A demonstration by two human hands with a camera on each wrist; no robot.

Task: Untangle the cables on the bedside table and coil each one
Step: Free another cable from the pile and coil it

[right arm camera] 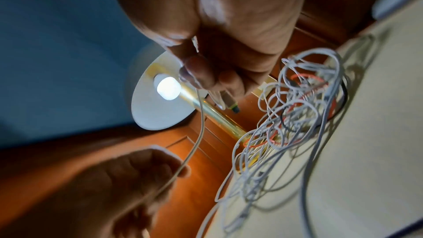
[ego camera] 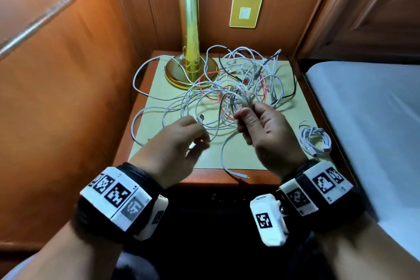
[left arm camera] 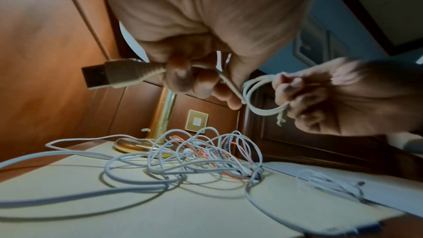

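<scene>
Left fingers [left arm camera: 183, 77] pinch a white cable [left arm camera: 231, 86] just behind its USB plug [left arm camera: 107, 74], which juts out past the fingers. That cable runs straight across to the right hand [ego camera: 266, 129], whose fingers curl around a small bundle of white loops [ego camera: 243, 98] held up above the table [ego camera: 204, 179]. Left hand [ego camera: 179, 141] sits low and close, the two hands just apart.

Below them, the tangle [ego camera: 238, 77]: many white strands, too knotted to count, with one red cable [ego camera: 210, 74] and one black cable [ego camera: 293, 79] threaded through. It sprawls over the pale mat [ego camera: 284, 138] and laps against the lamp base [ego camera: 181, 75]. One brass lamp [ego camera: 188, 18] stands at the back left, lit, its stem right behind the heap. One loose white end [ego camera: 241, 176] trails off the mat toward the front edge.

One coiled cable [ego camera: 314, 137] lies on the right side of the mat, well apart from the tangle. One wall switch [ego camera: 245, 11] sits on the panel behind. Bed [ego camera: 375, 120] runs along the right, wood panelling on the left.
</scene>
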